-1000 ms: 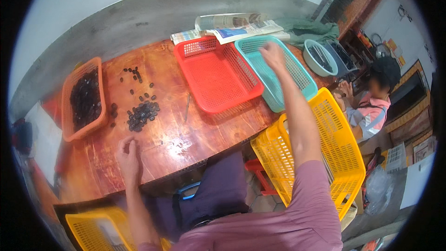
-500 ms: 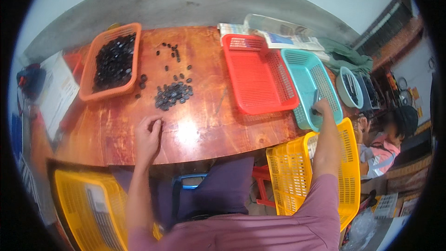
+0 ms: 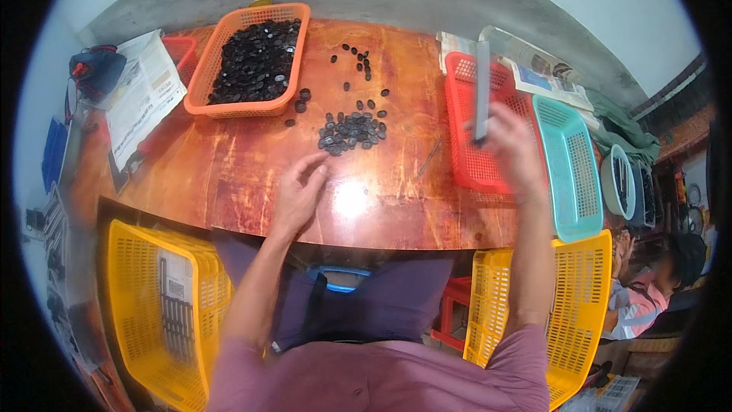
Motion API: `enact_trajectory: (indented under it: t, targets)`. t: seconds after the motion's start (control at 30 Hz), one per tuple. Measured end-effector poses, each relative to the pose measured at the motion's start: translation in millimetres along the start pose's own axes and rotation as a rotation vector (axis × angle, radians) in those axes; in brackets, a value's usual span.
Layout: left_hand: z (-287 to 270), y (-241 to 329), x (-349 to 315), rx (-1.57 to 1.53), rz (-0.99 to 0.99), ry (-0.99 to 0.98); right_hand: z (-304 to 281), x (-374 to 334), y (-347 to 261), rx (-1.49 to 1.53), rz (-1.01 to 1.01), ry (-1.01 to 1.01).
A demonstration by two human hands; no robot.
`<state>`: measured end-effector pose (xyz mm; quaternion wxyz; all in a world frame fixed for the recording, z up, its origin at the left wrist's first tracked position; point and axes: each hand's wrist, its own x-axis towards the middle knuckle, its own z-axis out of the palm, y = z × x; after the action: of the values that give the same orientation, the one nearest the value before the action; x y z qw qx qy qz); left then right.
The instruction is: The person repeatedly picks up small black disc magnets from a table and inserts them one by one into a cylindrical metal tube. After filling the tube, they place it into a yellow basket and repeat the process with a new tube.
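Observation:
My right hand [image 3: 512, 145] is raised over the red basket [image 3: 499, 183], its fingers closed on the lower part of a long flat grey strip [image 3: 483, 84] with a dark lower end. The strip's kind cannot be made out. My left hand [image 3: 300, 189] rests on the wooden table [image 3: 244, 198], thumb and forefinger apart, holding nothing. Just beyond its fingertips lies a pile of small black oval pieces [image 3: 352, 133]. Several more black ovals [image 3: 358, 57] lie scattered farther back. An orange basket [image 3: 252, 110] full of similar black pieces stands to the left.
A turquoise basket [image 3: 578, 214] stands right of the red one, then a pale bowl [image 3: 612, 198] with dark strips. Yellow crates [image 3: 126, 305] flank my legs; the left one holds dark strips. Newspaper [image 3: 149, 99] lies at left. Another person [image 3: 648, 297] sits at far right.
My right hand has come up and left out of the turquoise basket, now with the grey strip upright in it. My left hand stays by the pile. The whole view has shifted.

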<state>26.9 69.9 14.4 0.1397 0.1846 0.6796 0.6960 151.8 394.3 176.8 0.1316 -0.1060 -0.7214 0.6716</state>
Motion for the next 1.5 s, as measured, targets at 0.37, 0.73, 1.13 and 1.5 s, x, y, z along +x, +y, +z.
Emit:
enact_trajectory:
  t: [0.37, 0.73, 1.13, 1.5]
  targets:
    - [14, 24, -7, -0.621, -0.244, -0.211, 177, -44, 121, 0.532, 0.412, -0.453]
    - [10, -8, 0, -0.673, -0.283, -0.230, 178, -49, 128, 0.369, 0.402, -0.383]
    - [10, 0, 6, -0.818, -0.322, -0.097, 150, 15, 131, -0.802, -0.216, 0.192]
    - [8, 7, 6, -0.846, -0.332, -0.126, 160, 18, 131, -0.849, -0.204, 0.152]
